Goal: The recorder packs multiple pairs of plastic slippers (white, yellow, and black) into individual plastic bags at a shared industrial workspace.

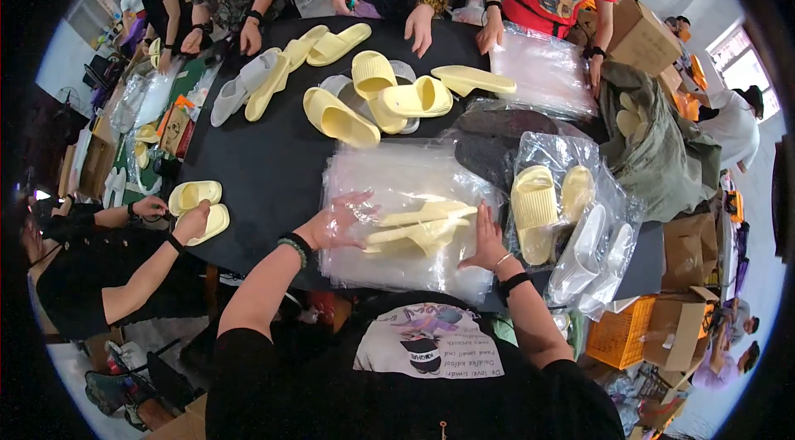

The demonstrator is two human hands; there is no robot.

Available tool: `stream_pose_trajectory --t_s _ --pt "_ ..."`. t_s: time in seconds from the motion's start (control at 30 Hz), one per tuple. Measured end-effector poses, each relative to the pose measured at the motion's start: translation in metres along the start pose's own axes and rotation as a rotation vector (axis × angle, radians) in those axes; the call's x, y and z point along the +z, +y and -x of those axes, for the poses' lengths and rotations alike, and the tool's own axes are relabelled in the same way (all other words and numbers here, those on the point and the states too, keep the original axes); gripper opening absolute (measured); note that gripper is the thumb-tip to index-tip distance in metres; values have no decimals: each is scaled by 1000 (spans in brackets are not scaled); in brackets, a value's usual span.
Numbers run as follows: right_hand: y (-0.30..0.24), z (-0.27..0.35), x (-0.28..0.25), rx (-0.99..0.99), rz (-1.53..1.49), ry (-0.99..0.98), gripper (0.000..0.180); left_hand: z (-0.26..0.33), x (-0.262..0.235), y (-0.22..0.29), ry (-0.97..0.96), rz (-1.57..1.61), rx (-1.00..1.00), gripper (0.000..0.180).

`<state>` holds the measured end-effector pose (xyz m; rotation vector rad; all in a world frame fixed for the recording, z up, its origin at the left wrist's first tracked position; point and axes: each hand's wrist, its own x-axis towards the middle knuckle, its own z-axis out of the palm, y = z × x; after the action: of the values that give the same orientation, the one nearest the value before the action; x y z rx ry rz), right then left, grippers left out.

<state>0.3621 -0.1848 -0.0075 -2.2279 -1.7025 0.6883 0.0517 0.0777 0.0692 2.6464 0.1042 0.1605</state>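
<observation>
Centrally, on a flat pile of clear, glossy plastic bags [393, 171] at the near edge of a black tabletop [257, 160], lies a pair of pale yellow moulded slippers [424, 227], side by side, toward the near half of the pile. Whether they are inside the top bag or merely on it cannot be told through the glare.

The person's left hand [335, 220] is at the slippers' left end, its fingers spread and extended over the plastic; whether they pinch any film cannot be told. The right hand [489, 241] lies open at the slippers' right end, fingers pointing away from the body, thumb held apart, with no grip visible around anything.

Just right of the pile, clear bags hold a pale yellow ribbed pair [535, 206] and a white pair [578, 251]. Beyond it, loose yellow slippers [341, 117] overlap grey ones. At the left, a co-worker's hands hold another yellow pair [195, 193].
</observation>
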Motion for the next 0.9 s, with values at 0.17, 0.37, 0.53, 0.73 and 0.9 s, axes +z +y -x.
stream_pose_trajectory --t_s 0.17,0.37,0.53,0.73,0.9 --pt "1 -3 0 64 -8 -49 161 -27 9 30 -171 -188 -69 88" --pt "-3 -2 0 73 21 -23 161 -37 42 27 -167 53 -269 74" --pt "1 1 3 133 164 -181 155 -2 23 3 162 105 -291 54" --pt "1 -1 5 172 229 -229 154 52 -15 -14 218 -184 -539 50" --pt "-5 -1 2 179 241 -252 153 94 -45 -22 215 -367 -690 50"
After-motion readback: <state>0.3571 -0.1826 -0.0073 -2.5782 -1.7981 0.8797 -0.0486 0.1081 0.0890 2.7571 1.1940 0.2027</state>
